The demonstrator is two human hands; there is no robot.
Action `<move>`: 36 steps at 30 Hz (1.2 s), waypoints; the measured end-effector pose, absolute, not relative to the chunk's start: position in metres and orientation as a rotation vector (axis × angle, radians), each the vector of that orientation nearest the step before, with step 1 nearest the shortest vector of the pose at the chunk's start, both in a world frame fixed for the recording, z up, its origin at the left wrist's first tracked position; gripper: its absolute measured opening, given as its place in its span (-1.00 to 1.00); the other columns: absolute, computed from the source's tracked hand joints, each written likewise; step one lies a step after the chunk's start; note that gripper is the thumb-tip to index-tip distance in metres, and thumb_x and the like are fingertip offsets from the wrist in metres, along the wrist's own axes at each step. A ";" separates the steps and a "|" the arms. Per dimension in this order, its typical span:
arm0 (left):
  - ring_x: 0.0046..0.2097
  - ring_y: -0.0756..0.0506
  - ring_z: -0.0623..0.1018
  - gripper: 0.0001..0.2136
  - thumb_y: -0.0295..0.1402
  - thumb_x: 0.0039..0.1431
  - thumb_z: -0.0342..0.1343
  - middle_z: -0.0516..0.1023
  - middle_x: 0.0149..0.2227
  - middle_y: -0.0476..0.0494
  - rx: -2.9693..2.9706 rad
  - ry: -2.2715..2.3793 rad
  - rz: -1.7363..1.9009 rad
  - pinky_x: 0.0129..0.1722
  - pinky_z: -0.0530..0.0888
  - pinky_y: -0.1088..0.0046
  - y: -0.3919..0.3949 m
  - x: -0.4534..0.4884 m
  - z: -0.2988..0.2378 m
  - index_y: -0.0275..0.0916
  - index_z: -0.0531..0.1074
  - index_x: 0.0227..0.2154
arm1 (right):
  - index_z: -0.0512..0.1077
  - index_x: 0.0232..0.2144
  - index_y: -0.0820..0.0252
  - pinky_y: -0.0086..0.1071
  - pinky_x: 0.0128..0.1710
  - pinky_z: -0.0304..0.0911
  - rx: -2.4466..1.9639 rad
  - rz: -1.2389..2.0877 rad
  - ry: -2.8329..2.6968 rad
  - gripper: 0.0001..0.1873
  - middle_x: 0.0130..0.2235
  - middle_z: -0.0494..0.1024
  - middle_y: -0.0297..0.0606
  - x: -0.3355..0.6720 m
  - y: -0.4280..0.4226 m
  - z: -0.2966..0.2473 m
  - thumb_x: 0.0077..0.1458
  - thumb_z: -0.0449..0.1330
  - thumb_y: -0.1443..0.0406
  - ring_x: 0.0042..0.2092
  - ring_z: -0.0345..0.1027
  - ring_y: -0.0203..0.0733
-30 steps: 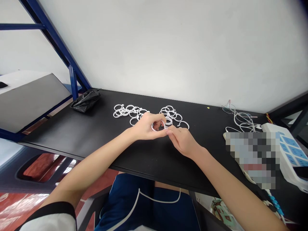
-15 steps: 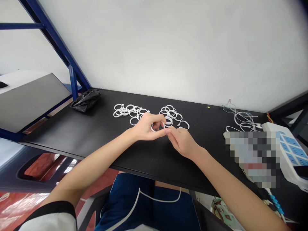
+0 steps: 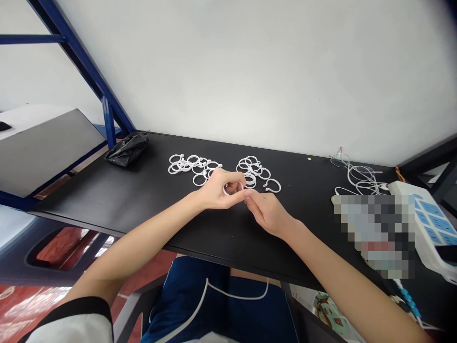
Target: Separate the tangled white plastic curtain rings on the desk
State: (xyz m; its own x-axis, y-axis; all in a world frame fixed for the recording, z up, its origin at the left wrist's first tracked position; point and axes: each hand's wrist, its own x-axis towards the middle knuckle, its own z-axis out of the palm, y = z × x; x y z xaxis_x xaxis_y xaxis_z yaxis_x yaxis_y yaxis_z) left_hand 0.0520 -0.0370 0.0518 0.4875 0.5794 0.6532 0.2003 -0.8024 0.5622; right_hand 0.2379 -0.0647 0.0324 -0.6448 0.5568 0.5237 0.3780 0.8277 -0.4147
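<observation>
Between my two hands, just above the near half of the black desk, is a white ring. My left hand curls around it, thumb and fingers closed on it. At the ring's right side, the fingers of my right hand pinch together, touching the left thumb tip; they hide that part of the ring. Behind the hands lie two loose groups of white rings with small knobs: a left group and a right group. The nearest ring of the right group has a gap between its ends.
A crumpled black plastic bag lies at the desk's left end. To the right are eyeglasses, a tangled white cable, a blurred-out object and a white power strip. A white wall rises behind the desk.
My right hand has shifted slightly left, its fingertips closer in against the ring and left thumb. The left hand is almost still, and the ring groups have not moved.
</observation>
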 end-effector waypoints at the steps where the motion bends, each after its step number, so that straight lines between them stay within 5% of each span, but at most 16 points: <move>1: -0.66 0.11 0.19 -0.69 -0.16 0.19 0.07 0.03 -0.74 0.18 2.324 0.648 1.246 -0.56 0.28 0.60 -0.037 0.052 0.052 -0.25 0.30 -0.57 | 0.24 -0.31 0.17 -0.44 -0.57 -0.01 -0.681 0.348 -2.343 -0.78 -0.58 0.19 -0.47 0.238 -0.065 0.032 0.35 -0.16 0.36 -0.60 0.04 -0.36; 12: -0.65 0.10 0.18 -0.69 -0.14 0.18 0.09 0.07 -0.73 0.18 2.307 0.670 1.175 -0.55 0.25 0.58 -0.031 0.050 0.049 -0.25 0.31 -0.54 | 0.22 -0.36 0.15 -0.44 -0.57 -0.03 -0.758 0.325 -2.351 -0.73 -0.57 0.25 -0.44 0.239 -0.062 0.030 0.37 -0.17 0.31 -0.61 0.06 -0.35; 19: -0.49 0.05 0.32 -0.60 0.03 0.11 0.15 0.37 -0.51 0.01 2.589 1.050 0.975 -0.46 0.26 0.52 -0.007 0.025 0.055 -0.27 0.39 -0.46 | 0.27 -0.38 0.14 -0.44 -0.49 0.04 -1.083 0.372 -2.248 -0.76 -0.56 0.29 -0.44 0.256 -0.045 0.040 0.32 -0.08 0.24 -0.57 0.12 -0.35; 29: -0.23 -0.14 0.40 -0.55 0.09 0.12 0.11 0.45 -0.37 -0.16 2.762 1.393 0.740 -0.31 0.36 0.39 0.026 0.001 0.033 -0.28 0.51 -0.37 | 0.34 -0.46 0.13 -0.42 -0.47 0.08 -1.690 0.397 -2.213 -0.99 -0.36 0.53 -0.34 0.299 -0.015 0.045 -0.01 0.12 0.33 -0.45 0.31 -0.28; 36: -0.23 -0.13 0.41 -0.55 0.08 0.13 0.11 0.46 -0.34 -0.16 2.677 1.384 0.768 -0.15 0.38 0.28 0.029 -0.004 0.029 -0.28 0.52 -0.38 | 0.41 -0.47 0.16 -0.37 -0.46 0.21 -1.686 0.752 -2.130 -0.64 -0.42 0.54 -0.26 0.302 -0.017 0.050 -0.03 0.25 -0.01 -0.45 0.36 -0.23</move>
State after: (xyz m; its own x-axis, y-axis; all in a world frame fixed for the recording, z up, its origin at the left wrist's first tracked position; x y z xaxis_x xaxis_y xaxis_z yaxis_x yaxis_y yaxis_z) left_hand -0.0040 0.0287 0.0291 0.4823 0.7736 0.4110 0.7581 -0.6037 0.2467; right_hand 0.3021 -0.0173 0.0504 -0.2513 0.9653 -0.0713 0.7961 0.1643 -0.5824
